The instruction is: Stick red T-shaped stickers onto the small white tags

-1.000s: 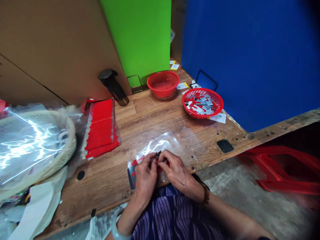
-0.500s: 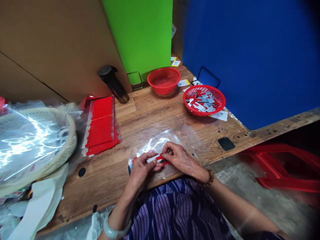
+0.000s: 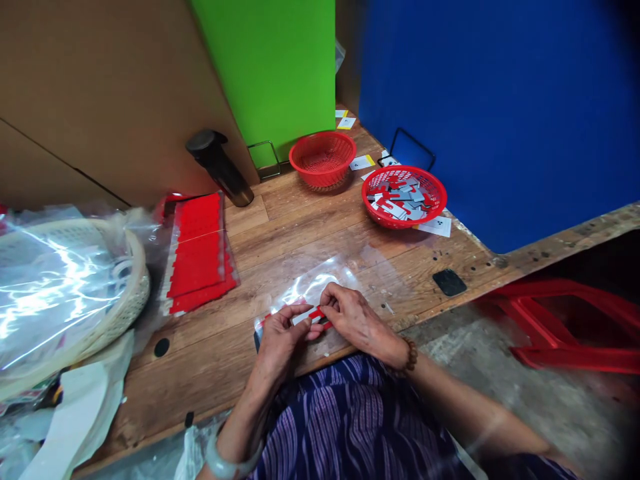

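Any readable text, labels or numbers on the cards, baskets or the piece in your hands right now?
None can be read.
White card beside the filled red basket: dark dots, too small to read.
Yellow-edged cards near the empty red basket: marks blurred.
Red strip between left hand and right hand: no print visible.

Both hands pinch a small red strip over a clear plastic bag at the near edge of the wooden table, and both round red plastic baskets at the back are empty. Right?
Not quite. In the head view only the left red basket is empty; the right red basket holds grey and red pieces. The rest stands: left hand and right hand pinch the small red strip over the clear plastic bag at the wooden table's near edge.
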Demonstrator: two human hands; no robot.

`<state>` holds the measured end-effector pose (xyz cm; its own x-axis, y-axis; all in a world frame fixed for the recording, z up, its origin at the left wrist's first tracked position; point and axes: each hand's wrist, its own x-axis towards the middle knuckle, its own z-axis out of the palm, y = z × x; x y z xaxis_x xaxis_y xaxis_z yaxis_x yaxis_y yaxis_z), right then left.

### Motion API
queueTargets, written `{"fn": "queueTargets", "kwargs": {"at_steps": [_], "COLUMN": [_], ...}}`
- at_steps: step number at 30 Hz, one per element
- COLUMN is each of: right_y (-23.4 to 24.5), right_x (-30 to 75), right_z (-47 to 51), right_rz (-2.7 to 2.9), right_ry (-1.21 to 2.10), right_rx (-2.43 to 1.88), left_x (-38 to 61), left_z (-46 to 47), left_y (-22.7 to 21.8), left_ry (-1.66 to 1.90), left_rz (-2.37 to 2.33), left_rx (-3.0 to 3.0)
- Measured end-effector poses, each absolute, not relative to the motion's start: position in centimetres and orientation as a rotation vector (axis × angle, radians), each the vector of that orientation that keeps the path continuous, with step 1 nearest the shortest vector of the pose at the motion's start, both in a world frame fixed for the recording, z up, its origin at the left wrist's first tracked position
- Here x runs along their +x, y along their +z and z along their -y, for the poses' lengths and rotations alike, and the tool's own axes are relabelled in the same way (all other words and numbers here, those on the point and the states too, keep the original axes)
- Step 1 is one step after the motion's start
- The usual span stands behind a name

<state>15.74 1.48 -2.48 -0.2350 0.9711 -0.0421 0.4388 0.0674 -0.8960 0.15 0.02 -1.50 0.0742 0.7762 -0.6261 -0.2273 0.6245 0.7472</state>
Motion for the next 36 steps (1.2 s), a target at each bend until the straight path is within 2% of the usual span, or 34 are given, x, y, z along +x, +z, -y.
{"fn": "queueTargets", "kwargs": {"at_steps": [17,27,36], "right_y": [-1.2,-1.3,-0.9], "right_x": [14.5,14.6,14.8], "right_z": [0.1,0.8,1.7], "right_rz": [1.85,1.714,1.874], "right_ry": [0.889,1.05,0.982], "right_rx": [-1.541,-1.416,-1.375], "left_x": [1.0,1.2,1.0], "left_z": [1.0,0.6,1.2], "left_y": [-1.8,-0.2,-0.1], "left_ry": [0.856,0.864,0.987], "left_rz": [-1.563,-1.672,-1.645], "left_rx": [1.043,1.427,1.343]}}
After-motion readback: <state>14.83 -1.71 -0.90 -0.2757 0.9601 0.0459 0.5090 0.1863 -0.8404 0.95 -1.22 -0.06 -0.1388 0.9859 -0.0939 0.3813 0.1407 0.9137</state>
